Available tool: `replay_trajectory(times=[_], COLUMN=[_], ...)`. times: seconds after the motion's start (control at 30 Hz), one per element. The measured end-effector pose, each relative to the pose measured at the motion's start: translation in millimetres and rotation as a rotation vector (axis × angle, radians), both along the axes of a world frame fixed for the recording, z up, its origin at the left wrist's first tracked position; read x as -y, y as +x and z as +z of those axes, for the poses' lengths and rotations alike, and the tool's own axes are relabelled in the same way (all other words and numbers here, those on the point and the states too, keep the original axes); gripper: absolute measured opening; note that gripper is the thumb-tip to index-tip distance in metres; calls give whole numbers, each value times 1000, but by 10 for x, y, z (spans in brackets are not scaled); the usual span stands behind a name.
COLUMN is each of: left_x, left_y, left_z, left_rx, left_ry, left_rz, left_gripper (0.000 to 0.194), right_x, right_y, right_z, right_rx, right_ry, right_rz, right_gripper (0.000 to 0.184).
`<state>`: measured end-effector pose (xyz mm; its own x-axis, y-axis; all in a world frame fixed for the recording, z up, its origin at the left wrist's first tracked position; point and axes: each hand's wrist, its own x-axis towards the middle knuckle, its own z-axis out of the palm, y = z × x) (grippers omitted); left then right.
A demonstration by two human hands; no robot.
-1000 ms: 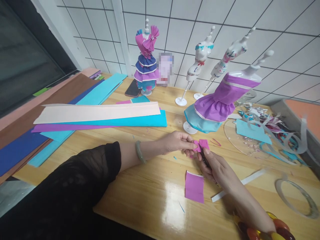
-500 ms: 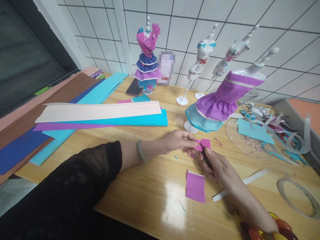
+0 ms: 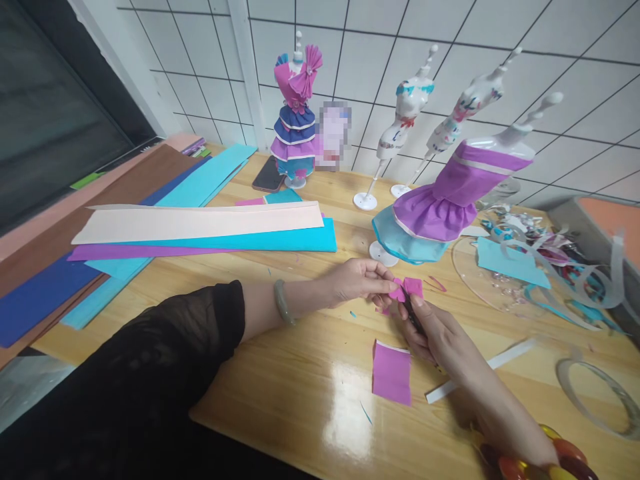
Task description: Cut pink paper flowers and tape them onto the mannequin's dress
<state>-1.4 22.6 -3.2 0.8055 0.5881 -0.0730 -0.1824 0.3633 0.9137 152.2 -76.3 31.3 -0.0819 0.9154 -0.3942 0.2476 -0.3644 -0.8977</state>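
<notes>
Between thumb and fingers, my left hand (image 3: 363, 283) pinches a small piece of bright pink paper (image 3: 397, 290). My right hand (image 3: 435, 330) is closed around dark scissors (image 3: 414, 319), whose handles are mostly hidden in the palm. The blades meet the pink paper, and a flap of it (image 3: 415, 287) stands out on the far side of them. Just below the hands lies a purple paper rectangle (image 3: 391, 373) with a pale top edge. A white strip (image 3: 507, 355) runs partly under my right forearm.
Behind my hands stands a mannequin in a purple dress (image 3: 460, 187). Two bare mannequins (image 3: 410, 103) and a dressed one (image 3: 295, 123) stand by the tiled wall. Folded paper strips (image 3: 210, 223) cover the left. A tape roll (image 3: 565, 373) and a cluttered clear disc (image 3: 465, 267) are right.
The view has shifted slightly, so everything sits a little differently in the picture. My hands keep the same grip on the pink paper and scissors; the blades have barely moved.
</notes>
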Motion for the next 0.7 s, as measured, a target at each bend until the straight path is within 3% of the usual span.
replay_trajectory(times=[0.7], left_x=[-9], left_y=[-12], left_z=[18], left_rx=[-5], left_ry=[21], left_rz=[-26], left_gripper=[32], right_x=[-8], right_y=[23], right_z=[-40], right_rx=[34], right_ry=[35], right_rz=[-16], right_gripper=[43])
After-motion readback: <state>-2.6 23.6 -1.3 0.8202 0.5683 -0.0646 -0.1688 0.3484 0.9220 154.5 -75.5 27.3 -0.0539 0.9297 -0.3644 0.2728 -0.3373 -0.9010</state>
